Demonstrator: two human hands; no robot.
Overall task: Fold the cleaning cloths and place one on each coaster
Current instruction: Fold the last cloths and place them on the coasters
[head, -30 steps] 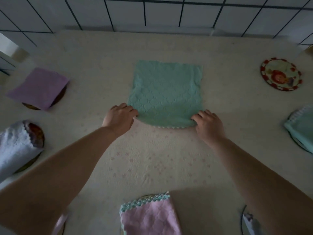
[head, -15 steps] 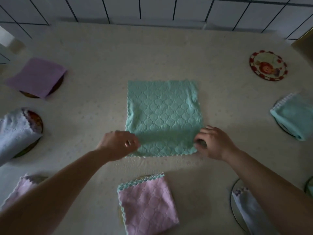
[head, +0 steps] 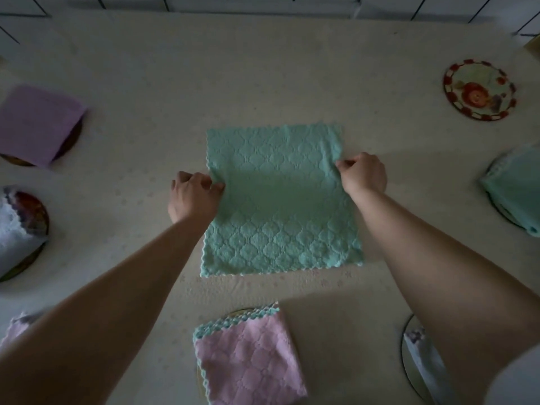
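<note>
Teal cleaning cloth (head: 280, 206) is lying flat at the centre of the counter (head: 263, 77), roughly rectangular, quilted in a scale-like embossed pattern, with scalloped pale edging along its left and near sides. A shadow band is crossing its middle.

Left hand (head: 194, 197) is pinching the cloth's left edge about halfway along, fingers curled onto the fabric. Right hand (head: 362, 175) is pinching the right edge slightly farther up, fingers likewise curled round the edge. Both forearms are reaching in from the near side, flanking the cloth.

Surroundings, moving outward:
- Near centre: pink folded cloth (head: 248, 361) with teal scalloped trim is sitting on a round coaster (head: 233, 312), just beyond the teal cloth's near edge but not touching it.
- Near right: mirror-like round coaster (head: 409, 363) carrying a pale cloth (head: 426, 363), partly hidden by the right forearm.
- Right edge: folded teal cloth (head: 517, 188) is resting on a round coaster (head: 502, 213).
- Far right: patterned round coaster (head: 479, 90), red-bordered, bare.
- Far left: purple folded cloth (head: 38, 124) is covering a dark coaster (head: 71, 138).
- Left: white cloth (head: 14, 235) is draping over a dark patterned coaster (head: 35, 211).
- Near left corner: a pink cloth corner (head: 17, 328), mostly hidden by the left forearm.

Counter covering is cream with a faint floral print; a tiled wall (head: 263, 1) is running along the far side.
</note>
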